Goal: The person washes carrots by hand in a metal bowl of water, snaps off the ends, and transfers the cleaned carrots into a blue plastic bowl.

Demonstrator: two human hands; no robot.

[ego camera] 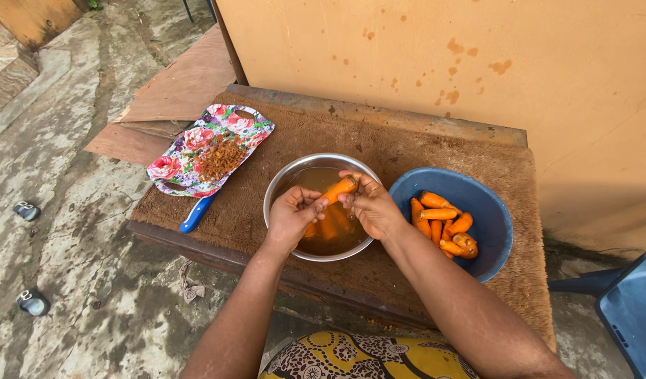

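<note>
Brown mat [407, 151], floral board [197, 140], blue bowl [491, 210]

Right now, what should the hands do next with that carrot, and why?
Probably set the carrot into the blue bowl. Both the left hand and right hand hold it above the brownish water in the metal bowl, and other carrots already lie in the blue one.

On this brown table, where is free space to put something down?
Free: the strip of table behind the steel bowl, toward the wall, and the front edge below the blue bowl. Crowded: the middle, where both hands rub a carrot, and the floral board on the left.
</note>
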